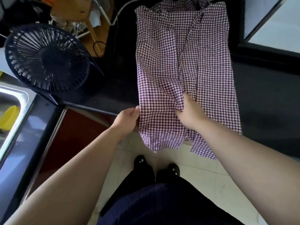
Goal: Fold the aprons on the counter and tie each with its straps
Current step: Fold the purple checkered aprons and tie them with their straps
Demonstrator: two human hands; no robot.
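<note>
Remote log, wearer's body only. Both forearms are bare along their whole visible length, up to the left grip (128, 120) and the right grip (190, 111) at the front edge of the counter (263, 98).

Out from that edge, toward me, I see a pair of black shoes: left shoe (142, 164) and right shoe (170, 170). Toes are rounded, and each has a few small shiny beads or studs on top.

Closer still from the counter is a black lower garment (129, 192), loose; skirt or trousers, I cannot tell. Furthest from the counter is a dark navy knit top (162, 207), finely ribbed in rows.
</note>
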